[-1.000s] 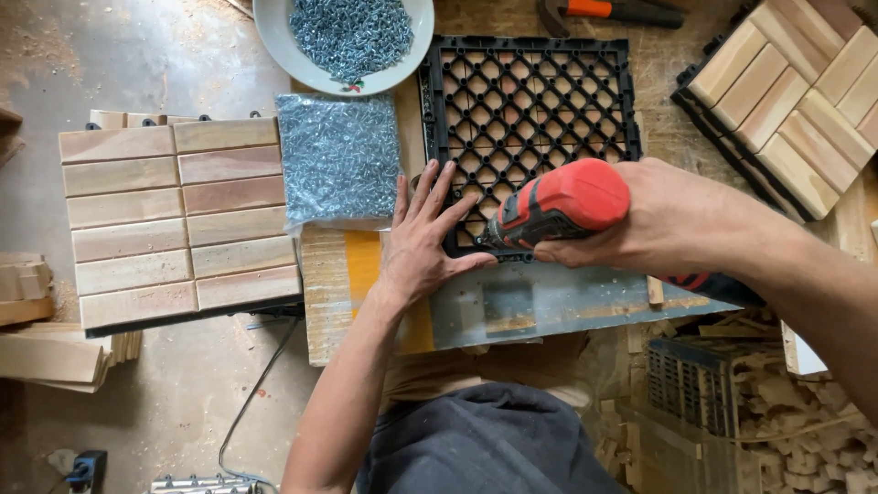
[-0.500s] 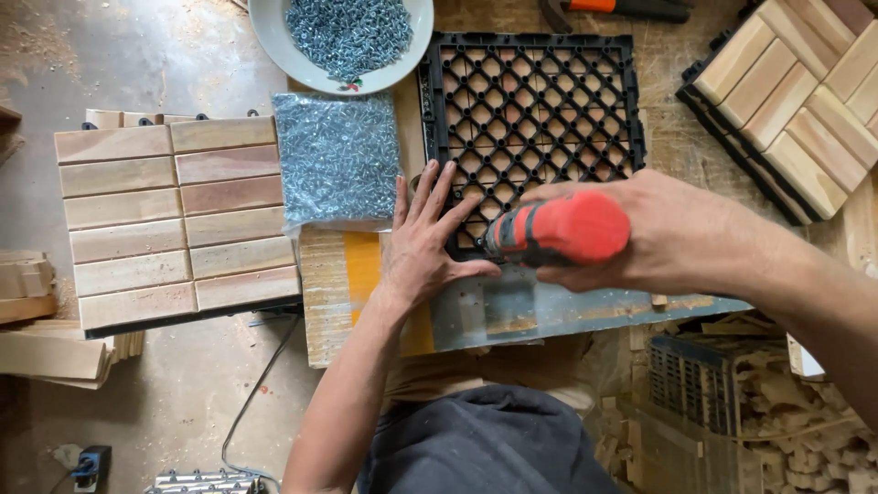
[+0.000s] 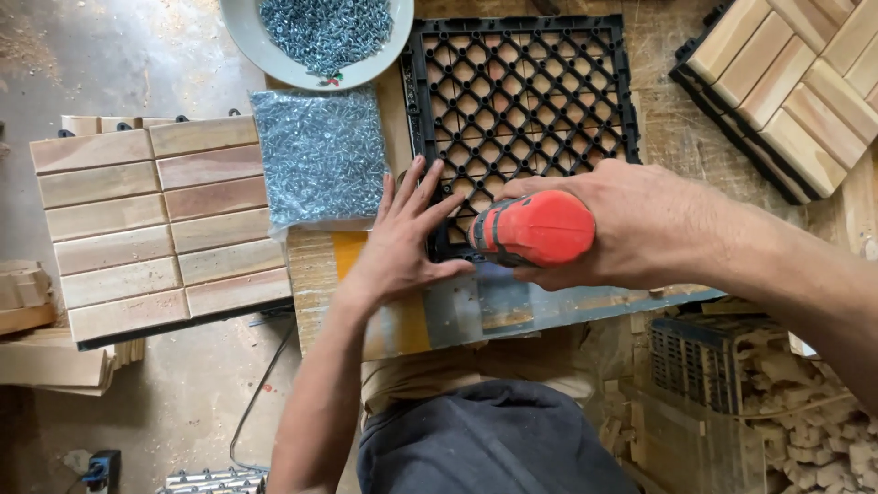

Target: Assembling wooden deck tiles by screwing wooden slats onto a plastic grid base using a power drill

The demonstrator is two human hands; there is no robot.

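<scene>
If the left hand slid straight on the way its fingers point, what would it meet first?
The left hand points up and right; its fingertips already rest on the black plastic grid, so that grid comes first.

Both forearms are bare with no sleeves, above dark grey trousers [image 3: 494, 439] at the lap.

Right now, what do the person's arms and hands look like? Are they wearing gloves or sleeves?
No gloves and no sleeves in view. The left hand and the right hand are both bare, and so are both forearms as far as the picture shows. No watch, ring or bracelet shows. Lower down, the person wears dark grey clothing.
</scene>
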